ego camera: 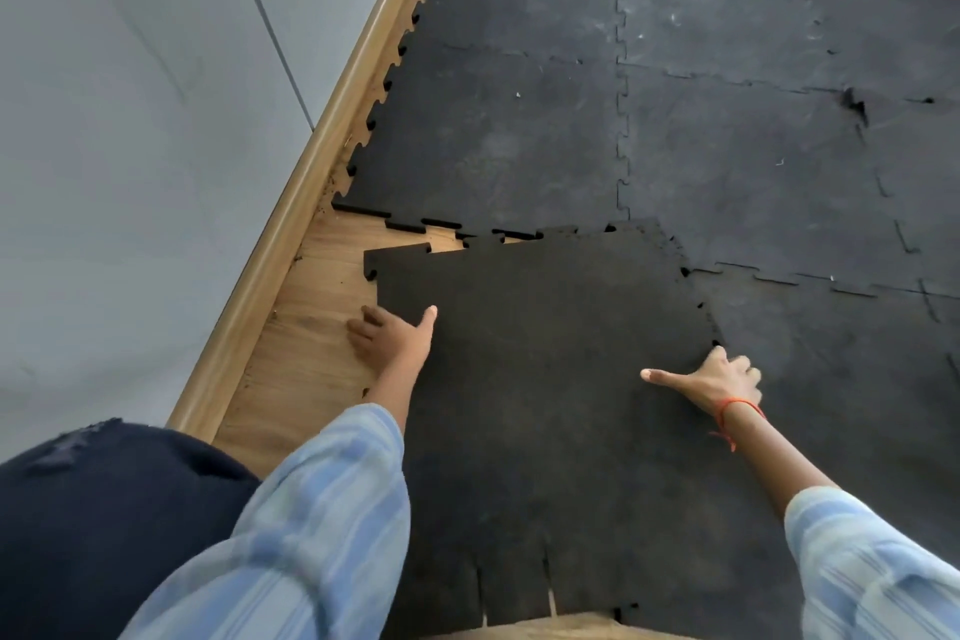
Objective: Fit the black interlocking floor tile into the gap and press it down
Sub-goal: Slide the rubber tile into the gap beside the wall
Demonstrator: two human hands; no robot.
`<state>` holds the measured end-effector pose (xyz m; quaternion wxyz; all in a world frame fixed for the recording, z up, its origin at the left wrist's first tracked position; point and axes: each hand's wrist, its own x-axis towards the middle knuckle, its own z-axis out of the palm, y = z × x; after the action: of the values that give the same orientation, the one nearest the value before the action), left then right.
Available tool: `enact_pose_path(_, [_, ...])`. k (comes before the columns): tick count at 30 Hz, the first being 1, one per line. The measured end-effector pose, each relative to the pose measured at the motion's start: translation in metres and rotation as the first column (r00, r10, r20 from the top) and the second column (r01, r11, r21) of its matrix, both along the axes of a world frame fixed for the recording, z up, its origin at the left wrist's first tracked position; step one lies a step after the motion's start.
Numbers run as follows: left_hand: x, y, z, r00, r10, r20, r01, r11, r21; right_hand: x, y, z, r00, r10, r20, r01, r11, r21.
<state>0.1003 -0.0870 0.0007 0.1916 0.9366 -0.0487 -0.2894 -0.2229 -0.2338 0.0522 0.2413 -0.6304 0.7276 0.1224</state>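
A loose black interlocking floor tile (540,379) lies skewed over the gap of bare wooden floor (311,327), its far right corner overlapping the laid tiles. My left hand (389,333) grips the tile's left edge, thumb on top and fingers beneath. My right hand (717,379) holds the right toothed edge, thumb stretched across the top. The far edge's teeth sit just short of the laid tile's notches (441,224). A strip of wood shows between them on the left.
Laid black tiles (727,94) cover the floor ahead and to the right. A wooden skirting board (332,135) runs along the grey wall (130,120) on the left. My dark-trousered knee (104,509) is at lower left.
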Motion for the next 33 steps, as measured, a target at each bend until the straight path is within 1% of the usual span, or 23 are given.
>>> enact_pose_path(1, [-0.012,0.004,-0.003,1.0,0.025,0.008,-0.025,0.999,0.043,0.001,-0.001,0.0,1.0,0.01,-0.022,-0.01,1.0,0.011])
enact_pose_path(3, [-0.029,0.01,-0.005,0.996,0.03,0.083,-0.039,0.994,0.106,0.003,-0.003,0.0,1.0,-0.001,-0.023,0.002,1.0,0.027])
enact_pose_path(5, [-0.032,0.01,-0.001,0.991,0.044,0.125,-0.057,0.993,0.103,0.002,-0.006,0.001,1.0,-0.024,-0.006,0.025,0.999,0.046])
enact_pose_path(8, [-0.02,0.005,0.006,0.977,0.206,0.055,-0.206,0.978,-0.008,0.001,-0.012,0.001,0.998,-0.062,0.011,0.061,0.996,0.065])
enact_pose_path(12, [-0.006,0.011,0.008,0.918,0.387,-0.09,-0.396,0.907,-0.145,0.004,-0.016,0.001,0.993,-0.106,0.048,0.1,0.99,0.1])
enact_pose_path(14, [-0.002,0.013,0.008,0.89,0.435,-0.137,-0.454,0.87,-0.193,0.001,-0.019,-0.003,0.987,-0.131,0.09,0.12,0.986,0.119])
enact_pose_path(17, [0.002,0.013,0.012,0.866,0.478,-0.145,-0.499,0.833,-0.24,-0.012,-0.029,-0.017,0.979,-0.172,0.108,0.16,0.98,0.115])
enact_pose_path(19, [0.003,0.011,0.017,0.849,0.509,-0.144,-0.529,0.812,-0.248,-0.014,-0.03,-0.013,0.968,-0.213,0.13,0.2,0.974,0.102])
enact_pose_path(20, [0.003,0.011,0.019,0.841,0.522,-0.144,-0.542,0.802,-0.251,-0.017,-0.033,-0.017,0.956,-0.246,0.159,0.23,0.967,0.109])
enact_pose_path(22, [0.005,0.009,0.025,0.831,0.536,-0.148,-0.556,0.784,-0.276,-0.012,-0.028,-0.001,0.926,-0.301,0.229,0.282,0.953,0.113])
enact_pose_path(25, [0.012,0.006,0.034,0.816,0.557,-0.154,-0.573,0.744,-0.342,-0.002,-0.015,0.025,0.818,-0.442,0.369,0.401,0.897,0.187])
enact_pose_path(27, [0.02,0.005,0.043,0.833,0.542,-0.108,-0.539,0.752,-0.38,0.0,-0.009,0.026,0.75,-0.514,0.415,0.436,0.857,0.274])
enact_pose_path(30, [0.04,0.001,0.059,0.859,0.507,-0.074,-0.49,0.771,-0.408,0.007,0.002,0.021,0.701,-0.541,0.466,0.439,0.841,0.316])
enact_pose_path(33, [0.072,-0.003,0.065,0.891,0.44,-0.108,-0.447,0.815,-0.368,0.02,0.011,0.02,0.713,-0.498,0.494,0.388,0.867,0.314])
